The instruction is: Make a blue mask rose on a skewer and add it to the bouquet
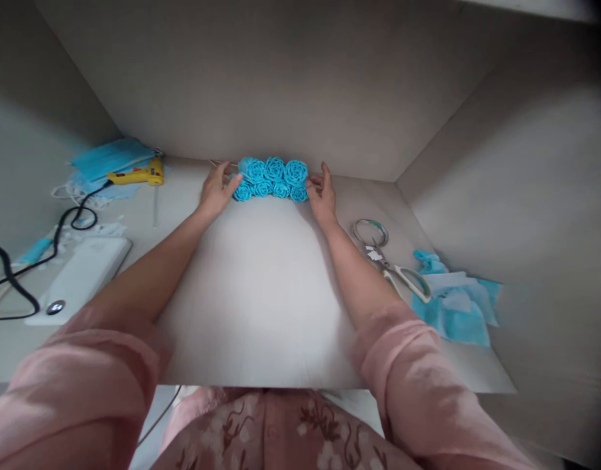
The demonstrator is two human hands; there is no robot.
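Observation:
Several bright blue rolled paper-like roses [274,170] lie in two rows against the back wall of the table. Thin sticks, probably stems, show at the left end of the rows, partly behind my fingers. At that end is my left hand [216,190], its thumb reaching onto the nearest rose and its fingers apart. On the opposite end, my right hand [323,194] touches the lower right rose with bent fingers, while one finger points up. Neither hand is closed around a rose.
On the left are a yellow glue gun [138,174] with a black cord, blue face masks [112,158], scraps, and a white power bank-like device [85,277]. To the right lie a wire coil [370,231], scissors [412,282] and cut blue mask pieces [460,307]. Walls enclose three sides.

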